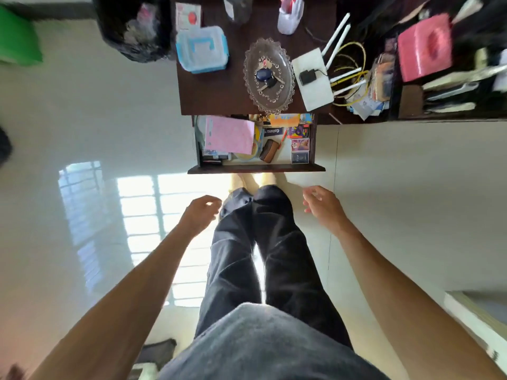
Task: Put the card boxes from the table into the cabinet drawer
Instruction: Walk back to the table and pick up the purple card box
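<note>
Floor: pale glossy tile under both hands.
Left hand (201, 212): loosely curled, holding nothing.
Right hand (322, 202): fingers spread, empty.
Drawer (256, 168): pulled out just beyond both hands.
Card boxes (300, 150): stacked inside its corner nearest the right hand.

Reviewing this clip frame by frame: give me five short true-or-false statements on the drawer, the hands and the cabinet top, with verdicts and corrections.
1. The cabinet drawer is pulled open. True.
2. The left hand holds a card box. False: it is empty, fingers loosely curled.
3. Card boxes lie along the drawer's right side. True.
4. The right hand is gripping the drawer front. False: it hangs in the air short of the drawer, touching nothing.
5. The glass dish on the cabinet top holds keys. True.
</note>
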Tool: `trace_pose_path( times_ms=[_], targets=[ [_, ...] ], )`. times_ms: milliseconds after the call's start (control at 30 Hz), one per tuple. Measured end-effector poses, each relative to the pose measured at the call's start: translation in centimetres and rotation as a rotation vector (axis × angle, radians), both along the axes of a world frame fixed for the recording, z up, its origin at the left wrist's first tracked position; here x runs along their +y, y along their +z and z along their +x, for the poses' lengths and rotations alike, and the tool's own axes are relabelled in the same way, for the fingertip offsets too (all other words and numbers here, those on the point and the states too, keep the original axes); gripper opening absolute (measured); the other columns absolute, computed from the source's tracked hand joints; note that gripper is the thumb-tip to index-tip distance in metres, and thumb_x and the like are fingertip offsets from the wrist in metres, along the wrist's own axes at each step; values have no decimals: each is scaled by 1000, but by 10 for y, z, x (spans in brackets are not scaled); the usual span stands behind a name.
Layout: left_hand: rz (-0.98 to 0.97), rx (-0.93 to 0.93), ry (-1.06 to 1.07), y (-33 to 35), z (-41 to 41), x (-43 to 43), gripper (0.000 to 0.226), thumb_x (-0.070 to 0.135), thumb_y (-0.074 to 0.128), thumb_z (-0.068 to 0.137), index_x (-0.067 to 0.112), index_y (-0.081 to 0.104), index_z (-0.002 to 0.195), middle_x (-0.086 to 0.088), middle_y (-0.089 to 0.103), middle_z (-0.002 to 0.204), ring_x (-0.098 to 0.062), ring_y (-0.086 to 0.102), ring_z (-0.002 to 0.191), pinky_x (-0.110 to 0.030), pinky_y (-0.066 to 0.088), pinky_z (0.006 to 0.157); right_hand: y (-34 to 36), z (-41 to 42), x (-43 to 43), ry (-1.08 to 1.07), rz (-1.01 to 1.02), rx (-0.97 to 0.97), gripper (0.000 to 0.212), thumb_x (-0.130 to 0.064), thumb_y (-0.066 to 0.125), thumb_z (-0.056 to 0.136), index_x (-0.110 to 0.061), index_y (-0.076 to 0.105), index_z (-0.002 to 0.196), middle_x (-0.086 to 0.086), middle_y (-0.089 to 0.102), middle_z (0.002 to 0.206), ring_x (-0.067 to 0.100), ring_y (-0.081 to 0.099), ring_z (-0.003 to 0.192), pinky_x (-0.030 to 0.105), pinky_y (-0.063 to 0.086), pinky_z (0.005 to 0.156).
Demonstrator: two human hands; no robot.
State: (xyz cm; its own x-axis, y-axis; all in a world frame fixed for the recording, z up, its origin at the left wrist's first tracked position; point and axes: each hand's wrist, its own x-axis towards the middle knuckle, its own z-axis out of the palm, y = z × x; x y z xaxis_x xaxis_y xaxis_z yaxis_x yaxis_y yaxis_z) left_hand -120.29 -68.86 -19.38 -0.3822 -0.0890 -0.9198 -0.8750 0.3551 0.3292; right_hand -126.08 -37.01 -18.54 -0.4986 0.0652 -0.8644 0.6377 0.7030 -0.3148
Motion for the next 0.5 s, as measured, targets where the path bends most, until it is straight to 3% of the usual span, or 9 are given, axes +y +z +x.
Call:
trace_pose_path(
  times_ms=[100,233,367,500],
  targets=[
    [-30,41,94,63,24,-15,16,26,58,96,15,67,102,-5,68,87,-11,60,66,-18,44,55,58,19,8,4,10,25,36,-37,46,106,-15,63,128,9,70,120,26,70,101,36,57,90],
    [-85,61,149,125,57,-26,21,29,56,96,15,66,109,-5,71,91,-16,63,73,-23,45,59,112,43,25,24,31,25,31,-35,47,105,-15,63,123,6,71,107,22,71,87,39,57,88],
    [-76,47,161,162,83,-25,12,26,57,94,20,66,99,-4,71,85,-18,64,71,-22,44,57,151,63,38,-1,48,29,28,-34,50,105,-18,66,122,5,71,107,21,72,83,27,49,67],
    [-72,76,192,176,105,-22,18,25,58,93,15,68,104,-5,72,82,-17,63,66,-22,44,54,176,75,43,38,66,28,30,-32,50,105,-16,64,126,7,70,110,20,71,84,30,51,75]
  ],
)
